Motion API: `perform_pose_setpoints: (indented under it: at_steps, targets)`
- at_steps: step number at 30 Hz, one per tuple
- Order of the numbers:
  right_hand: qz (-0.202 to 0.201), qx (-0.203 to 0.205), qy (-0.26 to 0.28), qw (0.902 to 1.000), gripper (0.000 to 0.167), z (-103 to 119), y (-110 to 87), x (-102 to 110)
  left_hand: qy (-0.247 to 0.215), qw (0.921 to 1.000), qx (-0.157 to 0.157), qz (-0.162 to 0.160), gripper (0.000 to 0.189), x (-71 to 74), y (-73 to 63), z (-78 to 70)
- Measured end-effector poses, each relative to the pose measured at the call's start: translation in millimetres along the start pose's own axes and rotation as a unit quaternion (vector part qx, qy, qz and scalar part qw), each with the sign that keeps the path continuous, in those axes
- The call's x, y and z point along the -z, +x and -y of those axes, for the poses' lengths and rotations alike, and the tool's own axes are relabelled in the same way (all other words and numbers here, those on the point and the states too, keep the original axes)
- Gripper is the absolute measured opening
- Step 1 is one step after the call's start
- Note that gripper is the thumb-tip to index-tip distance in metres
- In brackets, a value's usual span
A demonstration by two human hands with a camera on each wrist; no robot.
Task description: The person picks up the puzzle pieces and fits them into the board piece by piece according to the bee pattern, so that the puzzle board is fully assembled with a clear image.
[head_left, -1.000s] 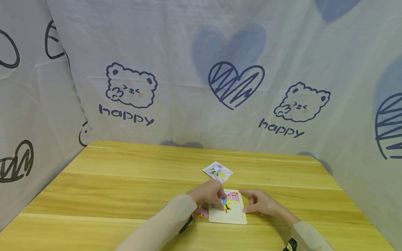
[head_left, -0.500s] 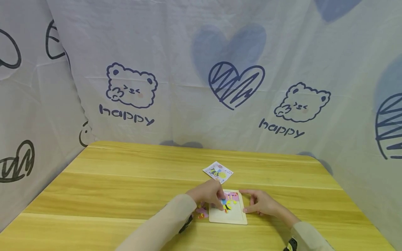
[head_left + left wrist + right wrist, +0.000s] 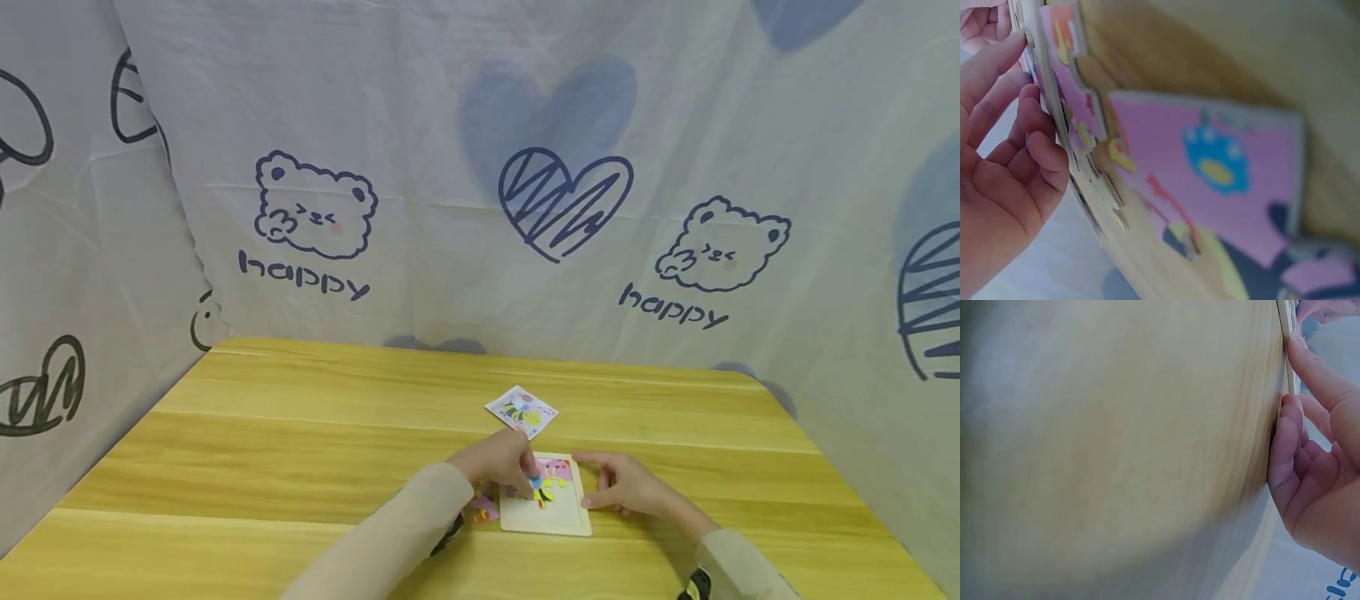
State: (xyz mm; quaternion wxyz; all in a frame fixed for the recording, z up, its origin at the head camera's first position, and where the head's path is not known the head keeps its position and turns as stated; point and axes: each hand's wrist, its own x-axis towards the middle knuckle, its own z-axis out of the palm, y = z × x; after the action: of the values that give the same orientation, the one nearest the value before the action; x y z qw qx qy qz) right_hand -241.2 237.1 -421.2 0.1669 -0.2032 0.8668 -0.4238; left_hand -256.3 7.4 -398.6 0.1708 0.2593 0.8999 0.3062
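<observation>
A square wooden puzzle board [image 3: 547, 522] lies on the table, with pink, blue and yellow-black bee pieces in its upper part and bare wood below. My left hand [image 3: 498, 461] reaches over its left side, thumb and index finger pinching a bee puzzle piece [image 3: 543, 492] in the board; the fingertips partly cover it. My right hand [image 3: 630, 486] steadies the board from the right, its straight index finger at the top corner and its thumb against the side edge. In the left wrist view, a loose pink piece with a blue flower [image 3: 1216, 156] lies beside the board.
More loose pink pieces [image 3: 484, 507] lie left of the board, partly under my left wrist. Behind the board is a printed bee picture card [image 3: 521, 412] on the wooden table [image 3: 300, 417]. A patterned cloth [image 3: 435, 275] hangs beyond the table's far edge.
The fingertips of my left hand shift slightly over the bee piece. My right hand and the board stay in place.
</observation>
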Motion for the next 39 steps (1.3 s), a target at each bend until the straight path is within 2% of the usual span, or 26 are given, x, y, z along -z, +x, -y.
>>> perform_pose_setpoints:
  at_steps: [4, 10, 15, 19, 29, 39]
  targets:
    - [0.001, -0.001, -0.003, 1.0000, 0.068, 0.6, -0.9, -0.5, 0.016, 0.9999, 0.001, 0.006, 0.016, -0.2, -0.5, -1.1]
    - [0.003, -0.004, -0.005, 1.0000, 0.068, -1.2, -0.9, -2.4, 0.023, 0.9991, -0.034, 0.013, 0.012, 1.6, 0.5, 3.2]
    - [-0.003, -0.008, -0.005, 0.9999, 0.067, -0.8, -0.1, -2.4, 0.012, 0.9976, -0.068, 0.004, 0.003, 7.6, 1.1, 10.5]
    - [-0.003, -0.004, -0.004, 1.0000, 0.066, 0.7, 0.5, -1.4, 0.018, 0.9965, -0.081, -0.012, 0.005, 13.1, 1.2, 16.9]
    - [0.002, -0.006, -0.002, 1.0000, 0.067, 1.8, 0.0, -1.0, -0.004, 0.9958, -0.079, -0.047, 0.005, 23.6, -6.9, 32.9]
    - [-0.001, 0.000, -0.003, 1.0000, 0.066, 3.4, 0.7, -1.0, -0.024, 0.9957, -0.073, -0.052, 0.005, 39.9, -23.0, 47.7]
